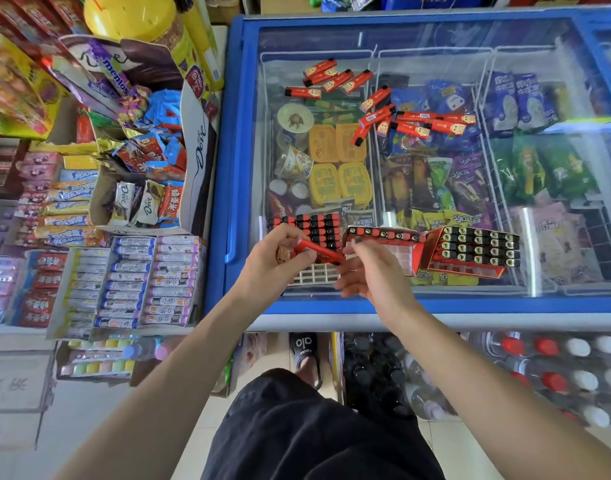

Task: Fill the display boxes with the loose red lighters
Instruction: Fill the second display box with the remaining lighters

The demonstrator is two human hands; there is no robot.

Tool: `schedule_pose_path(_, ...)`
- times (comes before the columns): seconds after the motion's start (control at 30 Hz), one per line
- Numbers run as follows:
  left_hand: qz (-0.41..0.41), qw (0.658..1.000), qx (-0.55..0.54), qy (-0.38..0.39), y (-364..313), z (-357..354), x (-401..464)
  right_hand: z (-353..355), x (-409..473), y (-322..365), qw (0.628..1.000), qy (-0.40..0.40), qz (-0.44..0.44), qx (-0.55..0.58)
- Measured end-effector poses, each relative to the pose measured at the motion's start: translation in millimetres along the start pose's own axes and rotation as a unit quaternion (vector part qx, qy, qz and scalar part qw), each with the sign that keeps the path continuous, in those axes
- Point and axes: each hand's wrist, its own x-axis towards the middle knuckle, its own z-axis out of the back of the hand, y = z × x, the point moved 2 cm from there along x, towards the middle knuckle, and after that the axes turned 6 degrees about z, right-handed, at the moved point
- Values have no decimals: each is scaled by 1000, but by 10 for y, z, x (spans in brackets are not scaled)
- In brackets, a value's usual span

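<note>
Loose red plastic lighters (pixel 383 98) lie scattered toward the far edge of the blue-framed glass freezer lid (pixel 435 36); left hand (pixel 276 265) clamped on one red lighter (pixel 318 251), right hand (pixel 373 275) apart, empty; snack shelves (pixel 89 202) stand left.

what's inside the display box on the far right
The right display box holds four rows of lighters standing black caps up. One row of cells along its near edge looks empty. The lighters' red bodies are hidden down in the cells.

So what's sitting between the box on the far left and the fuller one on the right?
In the head view, a third display box sits between the left box and the right box. Only its back row holds lighters, and the right hand partly covers it.
</note>
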Motion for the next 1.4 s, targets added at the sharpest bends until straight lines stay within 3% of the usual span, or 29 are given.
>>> schedule_pose_path(0.1, -46, 999, 5, 12, -29, -68, -40, -12, -27, 37, 994, 52, -69, 60)
schedule_pose_path(0.3, -49, 996, 32, 70, -43, -93, -88, 105, 1, 97, 985, 45, -54, 160)
schedule_pose_path(0.43, -37, 995, 62, 72, 2, -123, -113, 155, -18, 148, 998, 39, 41, 29)
schedule_pose_path(0.53, -29, 990, 131, 49, 75, -129, -90, 189, -44, 170, 988, 21, 127, -87)
schedule_pose_path(0.7, 34, 976, 214, 16, 201, -109, -56, 214, -54, 36, 871, 31, 316, -375)
schedule_pose_path(0.8, 41, 977, 207, 20, 193, -136, -76, 171, -29, -93, 793, 27, 388, -468)
schedule_pose_path(0.9, 25, 980, 194, 18, 177, -150, -85, 91, 37, -191, 748, 33, 422, -511)
schedule_pose_path(1.2, -96, 977, 191, -12, 224, -42, -66, 41, 102, -331, 711, 22, 449, -540)
schedule_pose_path(1.4, -99, 977, 181, -46, 165, 21, -85, 82, 97, -361, 705, 32, 445, -551)
